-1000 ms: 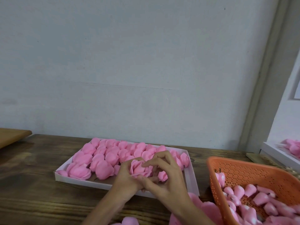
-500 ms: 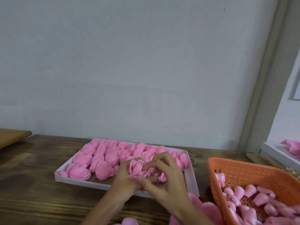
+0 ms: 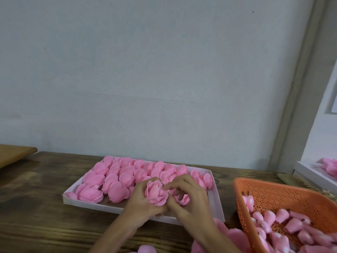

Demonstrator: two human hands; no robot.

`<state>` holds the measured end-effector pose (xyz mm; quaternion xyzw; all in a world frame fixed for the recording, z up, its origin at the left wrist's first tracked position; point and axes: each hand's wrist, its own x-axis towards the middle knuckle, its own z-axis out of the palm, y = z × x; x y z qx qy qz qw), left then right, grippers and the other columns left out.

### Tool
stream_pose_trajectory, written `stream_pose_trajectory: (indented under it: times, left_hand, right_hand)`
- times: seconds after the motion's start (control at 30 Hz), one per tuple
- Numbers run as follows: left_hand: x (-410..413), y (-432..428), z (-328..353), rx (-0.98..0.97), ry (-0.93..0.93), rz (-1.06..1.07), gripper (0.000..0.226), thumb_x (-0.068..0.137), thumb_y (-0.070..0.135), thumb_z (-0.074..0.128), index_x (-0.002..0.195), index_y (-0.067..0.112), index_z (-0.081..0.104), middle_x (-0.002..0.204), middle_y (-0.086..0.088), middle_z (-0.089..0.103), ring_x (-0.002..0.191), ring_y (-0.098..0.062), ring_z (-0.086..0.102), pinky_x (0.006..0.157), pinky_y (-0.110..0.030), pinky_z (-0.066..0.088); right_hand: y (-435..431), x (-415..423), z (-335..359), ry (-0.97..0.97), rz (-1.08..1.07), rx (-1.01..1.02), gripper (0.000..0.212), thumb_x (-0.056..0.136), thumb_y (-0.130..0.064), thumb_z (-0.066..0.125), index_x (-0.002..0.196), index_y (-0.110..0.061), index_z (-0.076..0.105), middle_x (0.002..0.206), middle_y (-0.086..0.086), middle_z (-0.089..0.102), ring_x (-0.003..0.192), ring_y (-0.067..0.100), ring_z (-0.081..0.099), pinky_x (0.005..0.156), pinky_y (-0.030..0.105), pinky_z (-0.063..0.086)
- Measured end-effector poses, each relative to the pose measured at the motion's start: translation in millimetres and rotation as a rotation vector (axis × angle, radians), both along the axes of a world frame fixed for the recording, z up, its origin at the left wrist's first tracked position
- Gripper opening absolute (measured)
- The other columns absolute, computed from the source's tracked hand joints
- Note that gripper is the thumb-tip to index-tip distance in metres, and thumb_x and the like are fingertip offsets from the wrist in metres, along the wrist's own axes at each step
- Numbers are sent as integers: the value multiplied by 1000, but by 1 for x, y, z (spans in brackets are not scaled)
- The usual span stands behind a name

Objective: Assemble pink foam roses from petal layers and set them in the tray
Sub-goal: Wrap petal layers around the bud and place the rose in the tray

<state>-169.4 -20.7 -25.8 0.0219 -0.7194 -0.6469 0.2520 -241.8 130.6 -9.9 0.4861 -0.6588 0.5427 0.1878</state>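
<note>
A person's 2 bare hands meet over the near right part of a shallow white tray (image 3: 216, 203) on a dark wooden table (image 3: 36, 207). The left hand (image 3: 141, 204) cups 1 pink foam rose (image 3: 156, 195) from below, fingers curled round its base, bloom facing up. The right hand (image 3: 190, 201) sits just beside it, with its fingertips (image 3: 166, 188) pinching the rose's outer petals on the right side. The rose is held just above the tray, in front of the rows of finished pink roses (image 3: 116, 178) that fill most of it.

To the right, near the tray, stands an orange perforated basket (image 3: 273, 190) holding many pink bud cores (image 3: 291, 223) with small dark stems. Loose pink petal layers (image 3: 235, 238) lie on the table at the bottom edge, between the right forearm and the basket. At the far right edge, part of a second white tray (image 3: 313, 175) with pink pieces shows. A lighter wooden board (image 3: 12, 156) juts in at the far left. A plain pale wall (image 3: 164, 70) fills the background.
</note>
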Motion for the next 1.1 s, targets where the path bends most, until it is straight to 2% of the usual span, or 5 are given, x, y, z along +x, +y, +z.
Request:
stream_pose_trajectory:
  times: [0.33,0.6,0.87,1.0,1.1]
  left_hand:
    - [3,2,3,-78,25,-52,24,67,14,89,82,17,71,70,-4,67,60,-14,64,52,-29,54]
    - [3,-1,1,-68,-33,-33,19,66,22,84,82,23,73,70,0,69,62,-15,66,52,-32,56]
    - [4,-8,-3,-140,-146,19,57,71,18,89,121,20,61,115,-2,67,99,-14,69,70,-21,59]
    - [5,-11,-6,-165,-158,-4,72,60,31,90,122,10,60,114,-12,66,94,-16,73,72,-30,61]
    - [3,-14,-8,-244,-200,45,58,72,16,90,116,20,54,108,1,61,88,-2,69,73,-10,53]
  right_hand:
    - [0,0,2,55,23,9,37,82,-7,80,102,-38,71,95,-7,58,85,8,56,70,10,43]
    - [3,4,4,109,-4,98,10,86,-27,73,94,-30,77,102,-10,54,91,6,55,72,9,41]
    - [3,4,2,259,-122,148,16,84,-40,77,92,-29,70,106,-13,49,92,5,52,72,21,46]
    - [3,3,3,271,-2,127,17,87,-28,76,104,-31,71,111,-9,48,92,11,56,70,29,50]
    - [3,2,2,238,14,118,13,87,-32,78,99,-33,72,109,-13,48,91,9,56,73,26,50]
